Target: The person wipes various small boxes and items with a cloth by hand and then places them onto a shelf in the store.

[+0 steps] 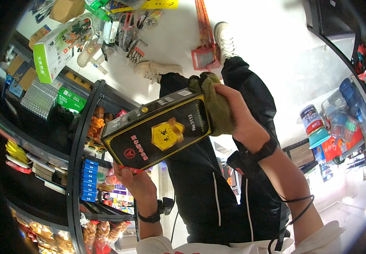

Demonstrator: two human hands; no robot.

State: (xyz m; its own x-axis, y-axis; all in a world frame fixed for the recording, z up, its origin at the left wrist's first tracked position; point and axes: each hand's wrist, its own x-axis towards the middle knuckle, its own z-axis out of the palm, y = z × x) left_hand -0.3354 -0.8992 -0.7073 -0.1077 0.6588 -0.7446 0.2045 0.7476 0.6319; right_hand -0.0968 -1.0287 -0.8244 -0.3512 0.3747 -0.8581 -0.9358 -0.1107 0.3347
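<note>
A black cardboard box [157, 130] with yellow trim and a gold shield emblem is held tilted in front of my legs. It bears printed writing. My left hand [135, 182] grips its lower left end, with a small red patch showing by the fingers. At the opposite end, my right hand [245, 117] clasps a bunched olive-green cloth [219, 111] that lies against the box's end face. The cloth covers part of that end, and the underside of the box is hidden from view.
Black metal shelving [75, 158] on the left carries a stack of blue boxes [89, 181] and bagged food [103, 233]. Packets and a green-and-white carton [51, 52] crowd the upper left. A red object with long straps [206, 57] lies between my shoes. Right: a tin [311, 117] and plastic containers.
</note>
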